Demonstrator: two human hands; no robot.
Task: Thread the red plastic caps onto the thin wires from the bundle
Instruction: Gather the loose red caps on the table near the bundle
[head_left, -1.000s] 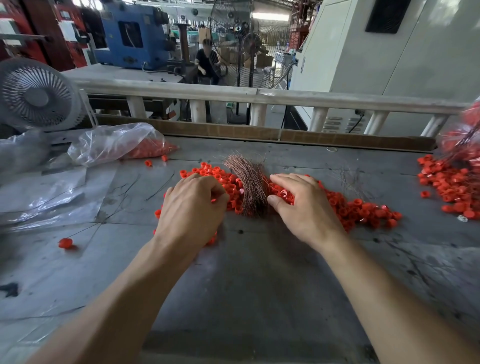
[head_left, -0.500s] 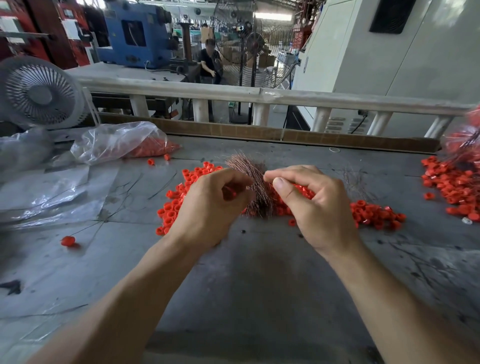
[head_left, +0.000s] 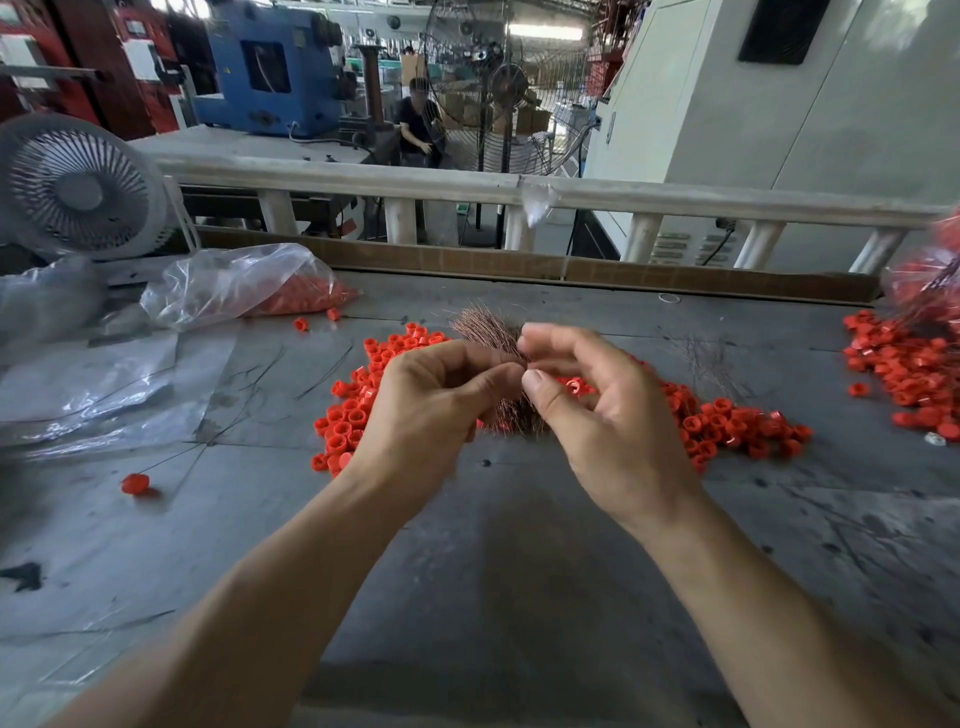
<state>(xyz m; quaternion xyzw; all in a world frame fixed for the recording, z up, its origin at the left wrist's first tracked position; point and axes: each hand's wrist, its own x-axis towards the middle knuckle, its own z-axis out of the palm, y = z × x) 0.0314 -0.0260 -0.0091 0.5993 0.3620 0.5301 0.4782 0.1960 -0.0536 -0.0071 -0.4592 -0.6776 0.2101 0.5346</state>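
Both hands meet above the wire bundle (head_left: 485, 332) on the table (head_left: 519, 545). The left hand (head_left: 431, 410) and right hand (head_left: 602, 415) pinch fingertips together; contents too small to tell. Red caps (head_left: 727, 421) lie heaped around.

— What is the worktable (head_left: 519, 597) made of?
— Grey sheet, matt, scuffed and scratched, probably metal. A strip of brown cardboard (head_left: 571, 265) runs along its far edge.
— And the red caps (head_left: 353, 415) heaped mid-frame?
— Smooth moulded plastic, slightly glossy; some rims catch the light.
— The wire bundle (head_left: 488, 332) among them?
— Thin coppery metal strands with a dull sheen.
— At left?
— A clear plastic bag (head_left: 228, 286), crinkled and shiny, with more red caps inside, and flat clear film (head_left: 93, 395) reflecting the light.
— Upper left?
— A desk fan (head_left: 78, 189) with a pale matt plastic grille. The railing (head_left: 675, 200) behind the table is painted off-white, worn and grimy.
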